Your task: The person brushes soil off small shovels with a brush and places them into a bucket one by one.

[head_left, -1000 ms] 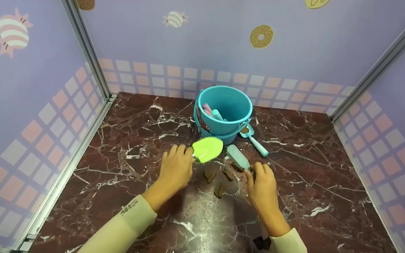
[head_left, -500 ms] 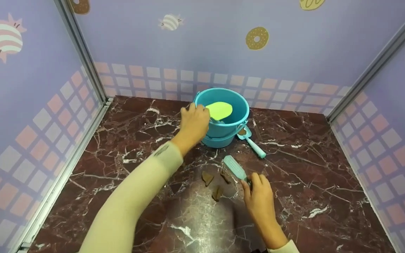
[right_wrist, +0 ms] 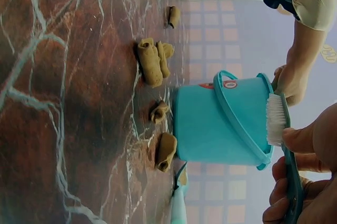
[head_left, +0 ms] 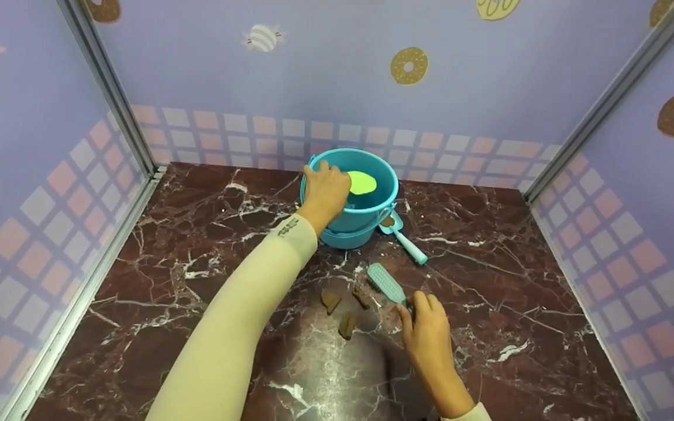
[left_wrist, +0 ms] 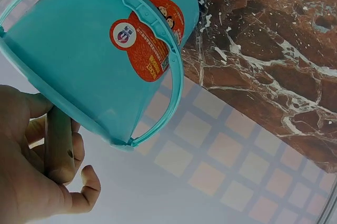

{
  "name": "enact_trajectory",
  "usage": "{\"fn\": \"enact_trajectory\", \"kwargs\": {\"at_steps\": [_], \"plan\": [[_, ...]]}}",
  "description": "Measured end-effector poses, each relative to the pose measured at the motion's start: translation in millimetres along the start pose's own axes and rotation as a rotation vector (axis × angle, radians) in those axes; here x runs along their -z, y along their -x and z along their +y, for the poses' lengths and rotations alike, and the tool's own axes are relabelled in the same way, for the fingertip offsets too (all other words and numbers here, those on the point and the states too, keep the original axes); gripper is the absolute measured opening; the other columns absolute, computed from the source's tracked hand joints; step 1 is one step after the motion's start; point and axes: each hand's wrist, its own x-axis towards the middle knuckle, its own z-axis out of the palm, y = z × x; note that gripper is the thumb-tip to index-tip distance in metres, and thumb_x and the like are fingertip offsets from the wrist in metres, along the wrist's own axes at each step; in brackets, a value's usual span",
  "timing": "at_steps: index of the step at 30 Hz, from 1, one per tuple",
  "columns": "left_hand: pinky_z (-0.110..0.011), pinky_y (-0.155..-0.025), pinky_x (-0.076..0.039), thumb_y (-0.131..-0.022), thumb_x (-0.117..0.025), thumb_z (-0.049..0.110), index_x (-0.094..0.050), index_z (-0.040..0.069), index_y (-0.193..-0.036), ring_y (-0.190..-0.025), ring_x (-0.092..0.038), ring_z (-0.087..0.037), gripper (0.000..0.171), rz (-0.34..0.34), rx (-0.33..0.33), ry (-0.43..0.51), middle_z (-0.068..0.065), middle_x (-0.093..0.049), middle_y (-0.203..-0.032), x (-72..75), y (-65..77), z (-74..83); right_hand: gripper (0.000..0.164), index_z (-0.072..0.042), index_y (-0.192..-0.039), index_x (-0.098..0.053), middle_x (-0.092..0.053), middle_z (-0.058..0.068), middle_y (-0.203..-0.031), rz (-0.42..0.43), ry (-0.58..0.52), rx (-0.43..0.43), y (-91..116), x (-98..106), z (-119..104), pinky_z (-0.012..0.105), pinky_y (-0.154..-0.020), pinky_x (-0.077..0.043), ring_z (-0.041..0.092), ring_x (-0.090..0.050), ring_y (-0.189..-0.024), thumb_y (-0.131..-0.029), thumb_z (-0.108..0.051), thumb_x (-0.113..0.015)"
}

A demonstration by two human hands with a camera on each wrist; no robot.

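Observation:
My left hand [head_left: 326,188] grips the wooden handle [left_wrist: 59,145] of a small shovel. Its bright yellow-green blade [head_left: 362,183] is at the mouth of the blue bucket [head_left: 346,225]; the left wrist view hides the blade behind the bucket's wall. In my right hand [head_left: 429,327] is a teal scrubbing brush [head_left: 386,284] with white bristles [right_wrist: 275,118], gripped by its handle and held above the table in the right wrist view. Close to the brush, several curled brown pieces lie on the marble, among them one brown piece [head_left: 330,301] and another [head_left: 347,325].
Right of the bucket lies a light-blue hand trowel [head_left: 410,245], with something brown on its blade. The bucket's handle [left_wrist: 176,66] hangs down its side. Purple patterned walls [head_left: 313,76] enclose the dark red marble table [head_left: 489,304] on three sides.
My left hand has carried the shovel from low over the table up to the bucket's mouth, blade inside the rim. My right hand has drawn the brush slightly back towards me.

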Motion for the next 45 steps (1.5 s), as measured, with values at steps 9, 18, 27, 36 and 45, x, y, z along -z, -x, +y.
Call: {"fn": "enact_trajectory", "kwargs": {"at_steps": [9, 18, 27, 36, 45], "plan": [[-0.064, -0.092, -0.042, -0.104, -0.056, 0.028, -0.066, 0.019, -0.128, -0.116, -0.053, -0.036, 0.027, 0.083, 0.035, 0.049, -0.016, -0.063, -0.122, -0.6, -2.1, 0.1, 0.018, -0.003, -0.094, -0.061, -0.051, 0.004, -0.08, -0.008, 0.015, 0.003, -2, 1, -1, 0.037, -0.062, -0.044, 0.017, -0.046, -0.07, -0.089, -0.01, -0.077], [-0.065, -0.096, -0.041, -0.105, -0.051, 0.04, -0.062, 0.016, -0.132, -0.122, -0.052, -0.038, 0.038, 0.04, 0.046, 0.057, -0.017, -0.061, -0.127, -3.2, 2.5, -1.1, 0.018, -0.005, -0.092, -0.061, -0.051, 0.004, -0.08, 0.005, 0.018, -0.008, -4, 2, 0, 0.037, -0.062, -0.043, 0.017, -0.045, -0.069, -0.089, -0.011, -0.077], [-0.061, -0.094, -0.041, -0.107, -0.043, 0.041, -0.06, 0.013, -0.131, -0.117, -0.052, -0.035, 0.04, 0.08, 0.017, 0.101, -0.015, -0.061, -0.123, -3.8, 33.6, -9.6, 0.018, -0.004, -0.093, -0.061, -0.052, 0.007, -0.08, 0.009, 0.011, -0.007, -7, 8, 5, 0.037, -0.062, -0.042, 0.019, -0.045, -0.069, -0.09, -0.012, -0.076], [-0.054, -0.084, -0.044, -0.103, -0.052, 0.045, -0.063, 0.012, -0.124, -0.108, -0.057, -0.034, 0.04, 0.274, -0.006, 0.149, -0.013, -0.065, -0.115, -15.9, 116.2, -24.9, 0.017, -0.001, -0.096, -0.061, -0.054, 0.01, -0.081, 0.043, -0.003, -0.005, -13, 17, 13, 0.036, -0.061, -0.043, 0.018, -0.045, -0.068, -0.09, -0.008, -0.076], [-0.051, -0.072, -0.045, -0.101, -0.058, 0.043, -0.067, 0.01, -0.118, -0.096, -0.06, -0.033, 0.039, 0.345, -0.01, 0.199, -0.013, -0.066, -0.105, -48.5, 167.1, -16.5, 0.018, -0.002, -0.097, -0.062, -0.054, 0.011, -0.082, 0.051, -0.011, -0.043, -13, 21, 17, 0.039, -0.065, -0.042, 0.022, -0.047, -0.069, -0.089, -0.008, -0.077]]}}
